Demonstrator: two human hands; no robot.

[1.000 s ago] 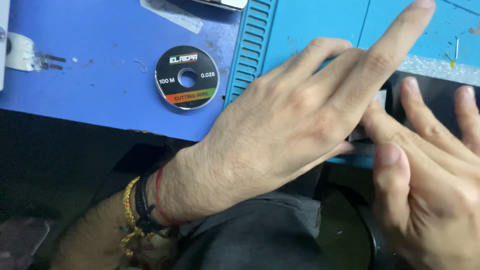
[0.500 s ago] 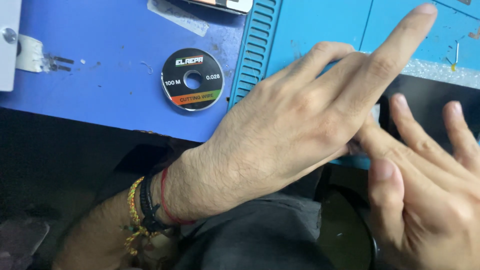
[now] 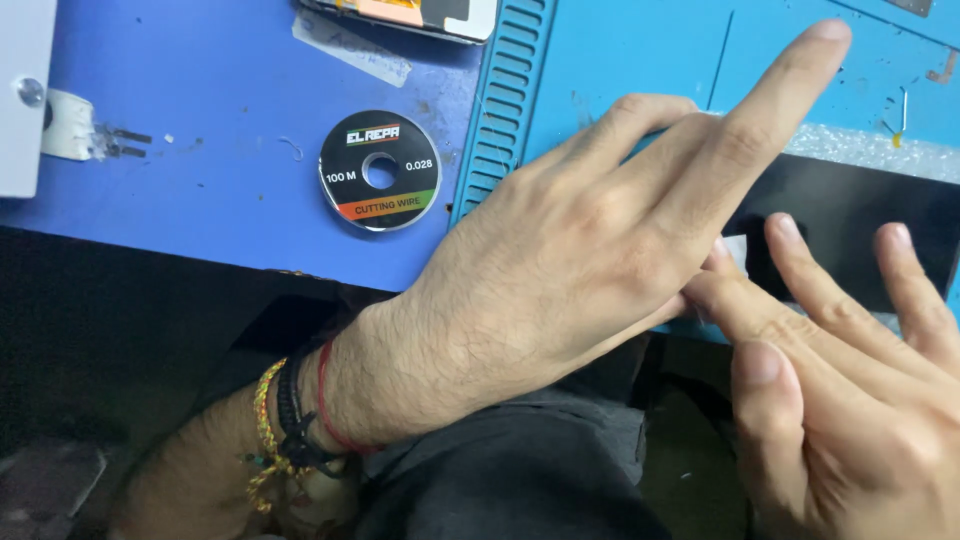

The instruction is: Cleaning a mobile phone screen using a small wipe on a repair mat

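My left hand (image 3: 580, 260) reaches in from the lower left and lies across the near edge of a flat black panel (image 3: 860, 220). Its fingers are stretched out and apart, the index finger lifted towards the upper right; its thumb is hidden. My right hand (image 3: 850, 400) comes in from the lower right with its fingers spread. Its index fingertip touches a small white tab (image 3: 738, 248) on the panel, right against my left hand. The panel lies on a light blue ribbed mat (image 3: 640, 50). Whether either hand grips the tab I cannot see.
A black round spool of wire (image 3: 380, 170) lies on the darker blue tabletop (image 3: 180, 100) left of the mat. A white device (image 3: 20, 90) sits at the far left, and a phone-like part (image 3: 410, 12) at the top edge. A bubble-wrap strip (image 3: 870, 150) lies behind the panel.
My right hand's fingers have slid left and up over the panel, closer to my left hand. My left hand has held its pose; the view has shifted a little.
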